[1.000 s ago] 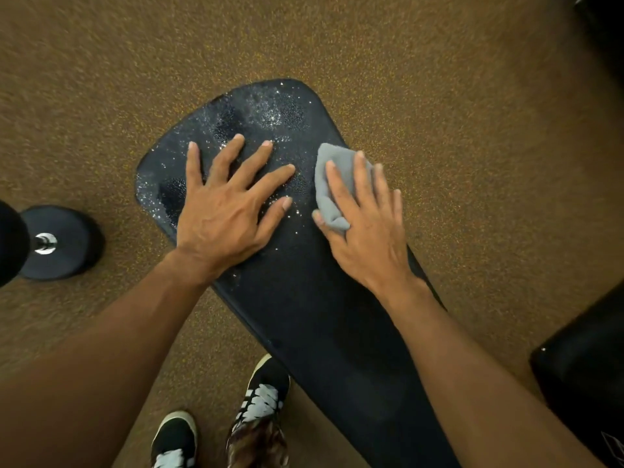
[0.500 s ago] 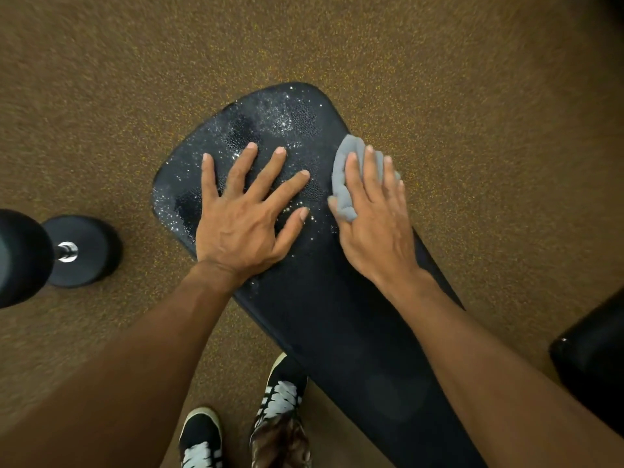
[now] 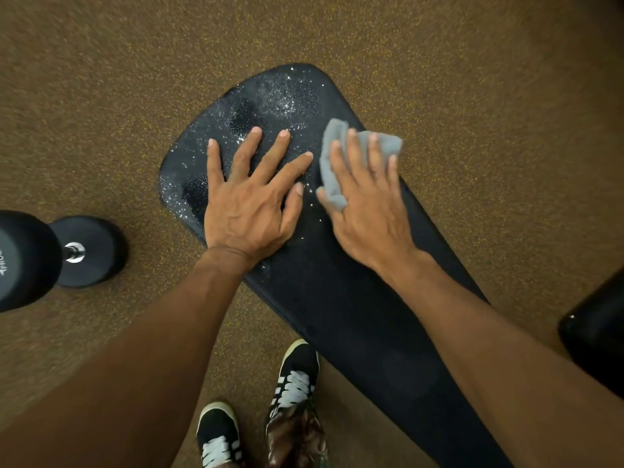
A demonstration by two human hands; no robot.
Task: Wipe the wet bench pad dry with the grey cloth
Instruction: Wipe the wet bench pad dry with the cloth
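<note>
L hand (image 3: 248, 214) on pad (image 3: 337, 298), R hand (image 3: 368, 211) on cloth (image 3: 332, 170) beside it, dumbbell (image 3: 67, 255) left

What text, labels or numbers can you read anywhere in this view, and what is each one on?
"PRO": white letters on the near head of the dumbbell, turned sideways and cut off by the left frame edge; the rest cannot be read.
Bench pad: no text visible.
Grey cloth: no text visible.
Shoes: white stripes and laces only, no readable text.

two hands (image 3: 250, 211) (image 3: 369, 214), one cloth (image 3: 330, 173), one pad (image 3: 337, 298)
</note>
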